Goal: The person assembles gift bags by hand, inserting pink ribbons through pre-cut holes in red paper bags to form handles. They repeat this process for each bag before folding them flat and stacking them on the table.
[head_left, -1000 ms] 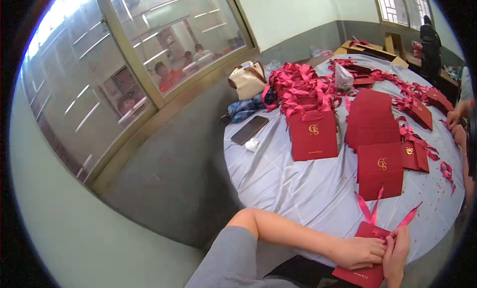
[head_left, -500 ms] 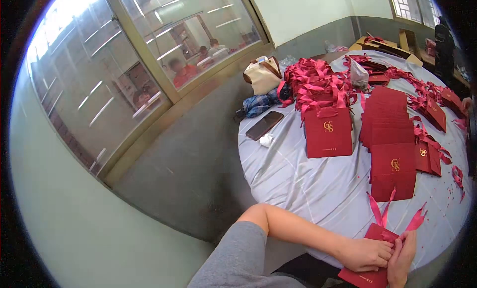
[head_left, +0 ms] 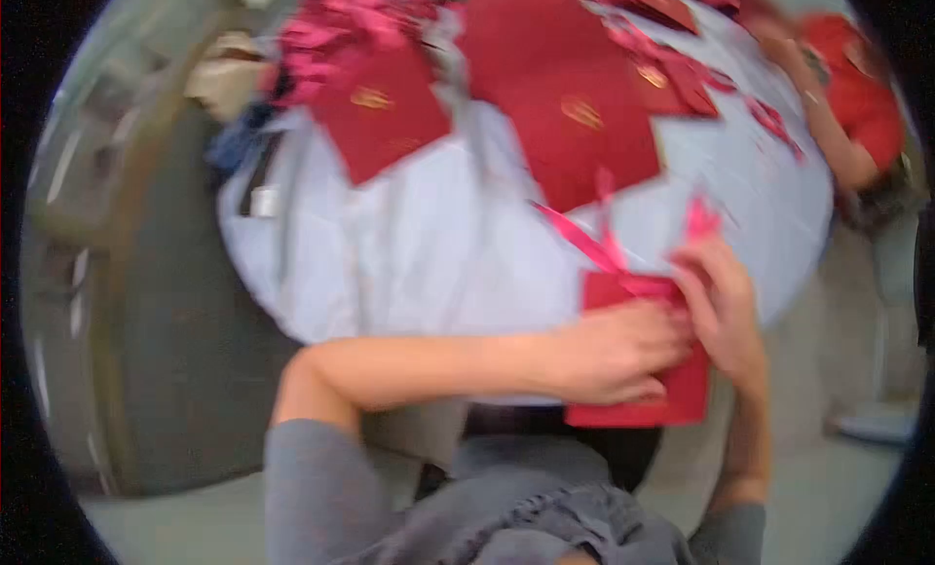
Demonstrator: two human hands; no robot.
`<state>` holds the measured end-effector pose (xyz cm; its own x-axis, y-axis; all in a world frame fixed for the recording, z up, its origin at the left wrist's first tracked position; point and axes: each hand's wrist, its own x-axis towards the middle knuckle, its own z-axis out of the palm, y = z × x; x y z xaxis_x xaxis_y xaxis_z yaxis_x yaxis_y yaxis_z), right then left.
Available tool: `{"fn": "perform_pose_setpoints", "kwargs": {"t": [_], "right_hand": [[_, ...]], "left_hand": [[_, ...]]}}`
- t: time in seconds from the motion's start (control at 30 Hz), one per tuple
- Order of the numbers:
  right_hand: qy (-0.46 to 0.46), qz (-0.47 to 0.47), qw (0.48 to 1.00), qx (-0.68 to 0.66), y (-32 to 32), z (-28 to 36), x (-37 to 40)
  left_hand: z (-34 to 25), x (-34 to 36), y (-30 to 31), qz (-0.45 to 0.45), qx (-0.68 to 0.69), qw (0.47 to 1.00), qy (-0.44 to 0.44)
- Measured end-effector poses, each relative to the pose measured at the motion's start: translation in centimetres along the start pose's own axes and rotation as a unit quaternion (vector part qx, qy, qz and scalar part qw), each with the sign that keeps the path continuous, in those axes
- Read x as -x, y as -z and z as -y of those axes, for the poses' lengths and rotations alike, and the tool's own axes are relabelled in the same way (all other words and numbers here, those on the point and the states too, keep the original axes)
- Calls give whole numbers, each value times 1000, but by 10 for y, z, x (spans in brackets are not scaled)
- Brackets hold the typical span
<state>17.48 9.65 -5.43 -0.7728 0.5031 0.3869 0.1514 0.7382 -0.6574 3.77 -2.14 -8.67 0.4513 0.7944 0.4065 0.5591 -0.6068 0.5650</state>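
Pressing the left hand (head_left: 618, 346) over a small red bag (head_left: 693, 385), probably steadying it against pulls from the other side. Bending the fingers close together across its front, but blurring too much to tell whether pinching anything or only pressing flat. Bringing the right hand (head_left: 719, 297) to the upper right edge of the same bag, curving fingers and thumb inward, about half closed. Showing a ribbon end (head_left: 699, 217) at the right fingertips, perhaps being gripped there for control, but blurring too much to tell for certain. Lying beneath the left hand and just beside the right, overlapping the near edge of the white-covered surface (head_left: 409, 263), likely for comfortable reach by both. Leaving a pink ribbon (head_left: 584, 242) trailing loose beyond the left hand. Facing a stack of flat red bags (head_left: 560, 88) beyond both hands, overlapping, perhaps for easy picking. Leaving another bag (head_left: 380, 117) and a heap of ribbons (head_left: 341, 39) beyond and leftward of the left hand, seemingly apart from that stack. Sharing the surface with another person (head_left: 852, 93), well beyond the right hand.
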Motion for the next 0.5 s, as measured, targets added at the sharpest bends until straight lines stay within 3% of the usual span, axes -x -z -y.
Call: {"fn": "perform_pose_setpoints", "kwargs": {"t": [0.1,0.17,0.3,0.5], "right_hand": [[4,34,999,-35,-3,-4,-13],[-42,74,995,-58,-9,1,-25],[-23,101,993,-62,-26,-6,-39],[-19,155,988,6,-37,-4,-50]], "left_hand": [[0,-1,-2,1,-14,1000,-13],[0,-1,3,-4,-19,1000,-9],[2,0,1,-7,-22,1000,-20],[1,1,0,-19,-4,1000,-12]]}}
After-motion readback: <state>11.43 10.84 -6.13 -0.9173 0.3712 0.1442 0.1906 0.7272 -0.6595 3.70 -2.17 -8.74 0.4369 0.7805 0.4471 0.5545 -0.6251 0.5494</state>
